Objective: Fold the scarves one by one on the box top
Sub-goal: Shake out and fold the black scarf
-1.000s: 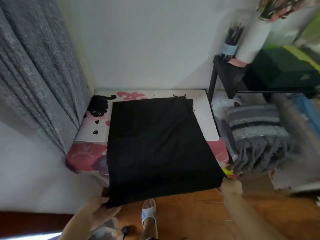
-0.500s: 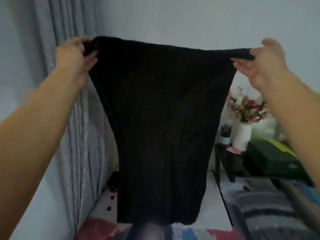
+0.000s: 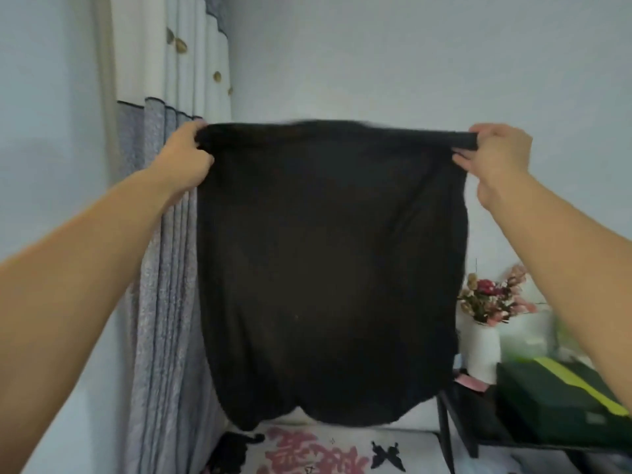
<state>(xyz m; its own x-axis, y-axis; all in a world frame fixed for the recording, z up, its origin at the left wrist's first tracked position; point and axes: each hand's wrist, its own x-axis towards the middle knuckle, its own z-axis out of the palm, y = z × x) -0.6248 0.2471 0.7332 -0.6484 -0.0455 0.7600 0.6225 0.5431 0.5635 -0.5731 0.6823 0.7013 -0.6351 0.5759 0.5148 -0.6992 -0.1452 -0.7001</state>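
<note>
Black scarf (image 3: pixel 328 268) now higher, airborne

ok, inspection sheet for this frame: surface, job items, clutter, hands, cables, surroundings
surface: box top, white with pink and black print, only its far part in view.
job's things: black scarf held up spread in the air, its lower edge hanging above the box top.
clutter: white vase of flowers and a dark green box on the black side table.
grippers: left hand and right hand each grip a top corner.
cables: nothing seen.
surroundings: grey and white curtain, pale wall.
</note>
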